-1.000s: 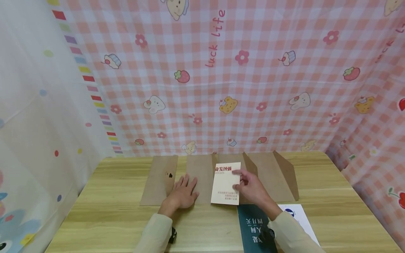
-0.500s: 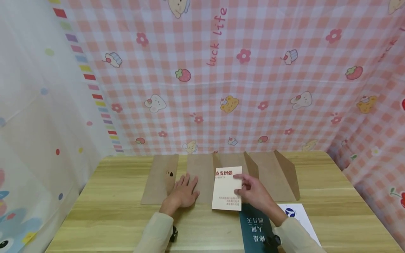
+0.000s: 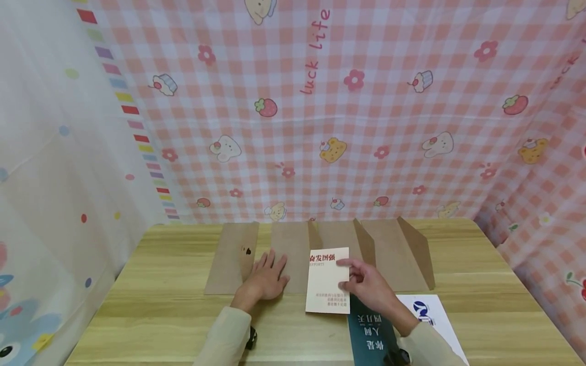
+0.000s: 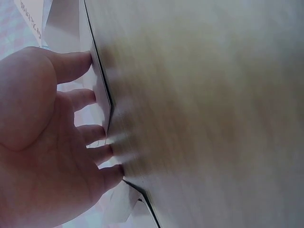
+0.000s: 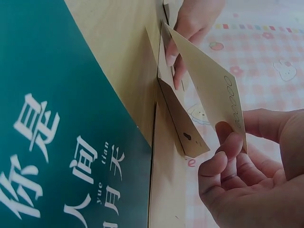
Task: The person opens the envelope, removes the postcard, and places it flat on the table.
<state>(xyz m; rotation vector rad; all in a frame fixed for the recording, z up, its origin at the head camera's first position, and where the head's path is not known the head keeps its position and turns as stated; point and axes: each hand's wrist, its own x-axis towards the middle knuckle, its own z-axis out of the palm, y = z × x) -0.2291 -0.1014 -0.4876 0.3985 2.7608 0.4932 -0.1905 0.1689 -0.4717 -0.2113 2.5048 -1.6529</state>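
My right hand (image 3: 372, 285) pinches the right edge of a cream card (image 3: 327, 282), forefinger higher up and thumb lower. Red lettering runs along the card's far end, with small print at the near end. Its back, seen in the right wrist view, carries a row of drawn loops. My left hand (image 3: 264, 278) lies palm down with fingers spread over the brown paper envelopes (image 3: 290, 244); in the left wrist view its fingertips (image 4: 97, 97) are at an envelope's edge. The card overlaps the middle envelopes in the head view.
Several brown envelopes stand in a row at the table's back, flaps folded out rightward. A dark green booklet (image 3: 372, 338) with white characters lies under my right forearm. Beside it is a white sheet (image 3: 439, 325) with a blue logo. A checked curtain (image 3: 320, 117) hangs behind the table.
My right hand has drawn the cream card a little nearer to me, away from the back of the table. The left hand stays where it was.
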